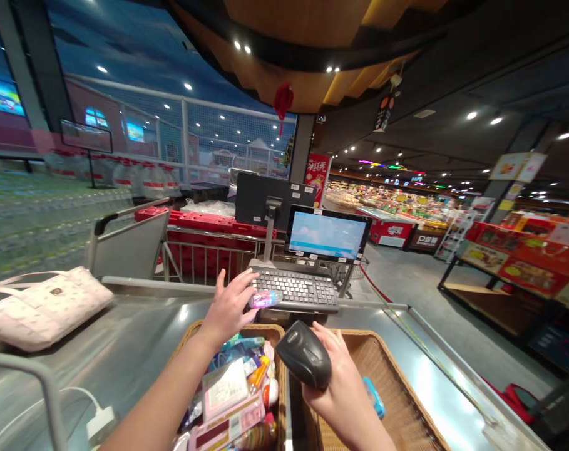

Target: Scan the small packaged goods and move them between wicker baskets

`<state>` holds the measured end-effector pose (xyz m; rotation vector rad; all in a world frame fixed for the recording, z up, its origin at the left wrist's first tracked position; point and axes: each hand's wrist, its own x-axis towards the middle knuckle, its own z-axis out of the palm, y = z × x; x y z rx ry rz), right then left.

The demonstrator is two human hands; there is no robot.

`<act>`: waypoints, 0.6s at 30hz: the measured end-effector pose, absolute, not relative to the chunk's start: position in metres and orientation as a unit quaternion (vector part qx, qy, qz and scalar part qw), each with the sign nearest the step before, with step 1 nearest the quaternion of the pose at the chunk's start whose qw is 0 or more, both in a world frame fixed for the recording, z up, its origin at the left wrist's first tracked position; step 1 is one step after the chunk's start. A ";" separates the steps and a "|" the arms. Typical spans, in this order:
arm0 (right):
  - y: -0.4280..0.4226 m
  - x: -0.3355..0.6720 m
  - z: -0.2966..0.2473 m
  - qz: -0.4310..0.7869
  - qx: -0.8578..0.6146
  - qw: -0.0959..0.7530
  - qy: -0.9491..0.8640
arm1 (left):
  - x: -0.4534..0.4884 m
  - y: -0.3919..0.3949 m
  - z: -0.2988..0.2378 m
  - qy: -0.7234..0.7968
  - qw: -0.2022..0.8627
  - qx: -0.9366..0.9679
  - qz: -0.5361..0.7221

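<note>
My left hand (233,300) grips a small clear bottle (264,299) with a pink and purple label between thumb and fingers. It is raised at the left end of the black keyboard (293,289), with some fingertips over or near the keys; contact cannot be told. In my right hand (343,382) is a black barcode scanner (305,356), its head pointing up and left toward the bottle. Below my left arm, a wicker basket (281,401) is full of packaged goods. A second wicker basket (397,401), under my right hand, holds a blue item (374,398).
Behind the keyboard stand a lit screen (328,233) and a dark monitor (265,197). On the metal counter (143,351), a pale handbag (49,307) lies left, near a white charger (100,423) and a grey rail (35,363). Boxed goods (523,250) are stacked far right.
</note>
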<state>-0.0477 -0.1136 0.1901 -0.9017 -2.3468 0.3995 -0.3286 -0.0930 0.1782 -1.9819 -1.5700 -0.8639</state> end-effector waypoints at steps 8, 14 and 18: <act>-0.117 -0.053 0.188 0.145 -0.336 0.300 -0.881 | -0.335 -0.096 0.177 -0.576 0.240 -0.720 -0.303; -0.119 -0.056 0.185 0.149 -0.352 0.299 -0.875 | -0.339 -0.098 0.176 -0.577 0.231 -0.722 -0.305; -0.120 -0.056 0.183 0.158 -0.360 0.287 -0.874 | -0.343 -0.098 0.172 -0.574 0.218 -0.726 -0.309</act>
